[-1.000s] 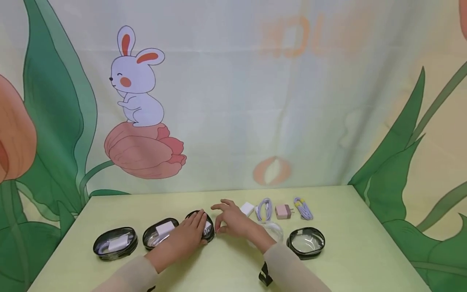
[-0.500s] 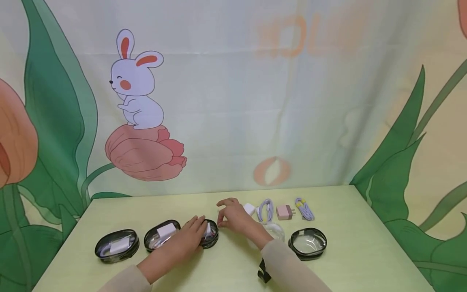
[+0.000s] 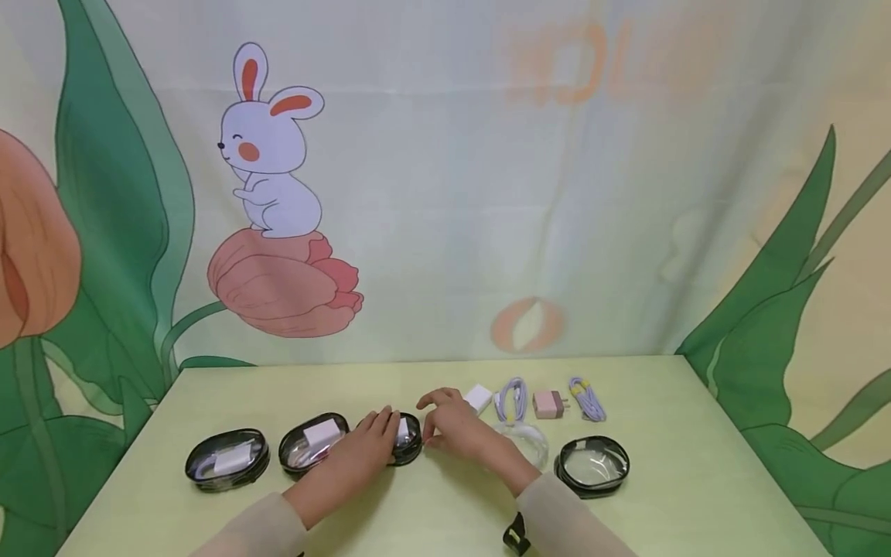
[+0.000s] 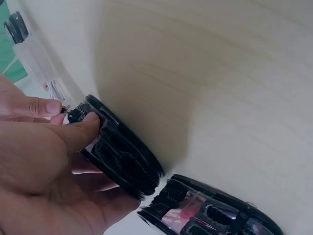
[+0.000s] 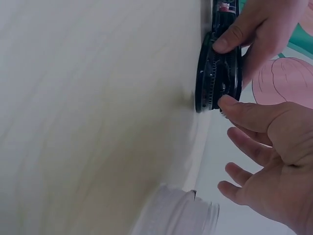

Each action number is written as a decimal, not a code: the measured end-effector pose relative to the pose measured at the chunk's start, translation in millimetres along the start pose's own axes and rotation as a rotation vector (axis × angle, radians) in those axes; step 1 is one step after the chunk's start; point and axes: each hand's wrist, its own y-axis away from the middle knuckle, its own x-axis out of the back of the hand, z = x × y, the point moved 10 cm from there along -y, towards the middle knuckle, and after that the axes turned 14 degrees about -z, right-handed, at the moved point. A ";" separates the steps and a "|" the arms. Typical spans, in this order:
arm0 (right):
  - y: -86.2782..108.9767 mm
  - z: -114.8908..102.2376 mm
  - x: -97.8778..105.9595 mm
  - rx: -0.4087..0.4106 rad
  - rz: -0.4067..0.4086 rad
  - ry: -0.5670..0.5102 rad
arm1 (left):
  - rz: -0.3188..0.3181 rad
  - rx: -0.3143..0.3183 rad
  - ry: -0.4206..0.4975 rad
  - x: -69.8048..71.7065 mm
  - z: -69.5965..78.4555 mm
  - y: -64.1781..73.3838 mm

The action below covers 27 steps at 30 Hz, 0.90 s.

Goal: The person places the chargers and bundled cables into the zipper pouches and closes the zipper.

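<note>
A small clear zip pouch with black edging (image 3: 408,450) stands on the table, a white item visible inside. My left hand (image 3: 362,455) grips it, fingers over the top and, in the left wrist view, the thumb (image 4: 90,122) against its side. At the pouch's right end, my right hand (image 3: 455,427) pinches the small zipper pull (image 4: 64,111) between thumb and forefinger; its other fingers are loosely bent, as the right wrist view shows. Left of it lies another black-edged pouch (image 3: 295,449) with a white charger (image 3: 322,432), partly hidden by my left hand.
Farther left lies a filled pouch (image 3: 227,462). Behind my right forearm is a clear pouch (image 3: 532,445), and to its right a black-edged one (image 3: 593,483). A white charger (image 3: 479,398), lilac cable (image 3: 511,402), pink plug (image 3: 548,404) and yellow-tied cable (image 3: 588,401) line the back.
Both hands stay at the same pouch, with only small shifts. The head view has moved slightly; the other things keep their places.
</note>
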 end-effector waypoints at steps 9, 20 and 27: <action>-1.0 -0.9 -2.4 0.006 -0.014 -0.082 | -0.022 0.065 -0.038 -4.4 -2.2 -1.3; 3.1 1.8 -5.5 -0.018 0.029 -0.137 | 0.028 0.120 0.069 0.1 -1.3 -3.5; 5.2 -5.0 -2.5 0.015 0.050 -0.138 | 0.097 0.164 0.016 -0.3 1.5 -5.1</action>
